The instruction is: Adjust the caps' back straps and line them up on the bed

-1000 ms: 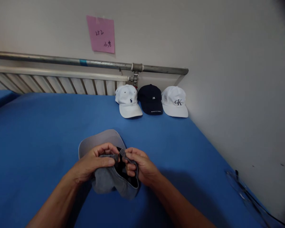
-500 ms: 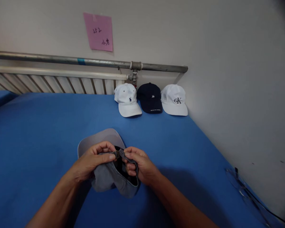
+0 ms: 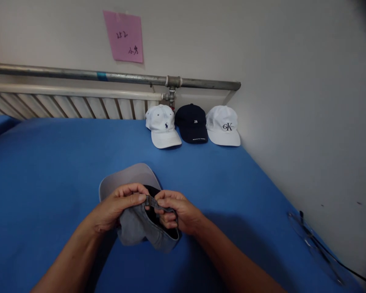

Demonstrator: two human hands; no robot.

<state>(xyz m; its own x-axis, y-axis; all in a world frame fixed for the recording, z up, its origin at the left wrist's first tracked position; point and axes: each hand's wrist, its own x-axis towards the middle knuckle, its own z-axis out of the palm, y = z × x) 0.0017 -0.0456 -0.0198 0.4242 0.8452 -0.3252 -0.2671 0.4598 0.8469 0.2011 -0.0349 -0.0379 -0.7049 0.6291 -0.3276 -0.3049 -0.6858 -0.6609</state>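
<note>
A grey baseball cap (image 3: 140, 230) is held over the blue surface, its brim pointing away to the upper left and its dark inside partly showing. My left hand (image 3: 118, 205) pinches the back of the cap beside the small metal buckle (image 3: 148, 200). Between the thumb and fingers of my right hand (image 3: 178, 209) is the cap's grey strap (image 3: 161, 206), which runs to the buckle. The strap's tip is hidden by my fingers or the buckle.
Along the back stand a white cap (image 3: 163, 124), a navy cap (image 3: 191, 124) and another white cap (image 3: 222, 126). Behind are a radiator (image 3: 79, 106) and a metal pipe (image 3: 70, 74). Glasses (image 3: 314, 240) lie at the right by the wall. A pink note (image 3: 125, 36) hangs above.
My right hand has moved slightly left towards the buckle. The strap now lies in line with the buckle, where its end stood up beside it before. The view has tilted down slightly.
</note>
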